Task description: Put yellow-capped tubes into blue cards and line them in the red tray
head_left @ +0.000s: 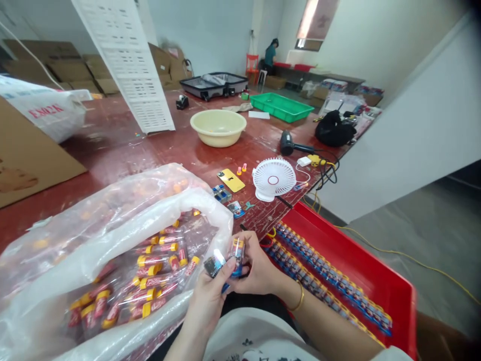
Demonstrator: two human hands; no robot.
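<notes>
Fingers of the left hand (210, 295) are being clamped on a dark printed pack (212, 267), while a clear yellow-topped pack (238, 245) is being gripped by the right hand (260, 265) beside the near edge of the tabletop (180, 148). Through loose pinching of slick-looking plastic, either could be dropped.

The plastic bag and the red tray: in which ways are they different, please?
The plastic bag is translucent and crumpled, while the red tray is opaque with straight walls. In the plastic bag, yellow-capped tubes lie jumbled; in the red tray, small packages line up in rows. Both contain many small items.
</notes>
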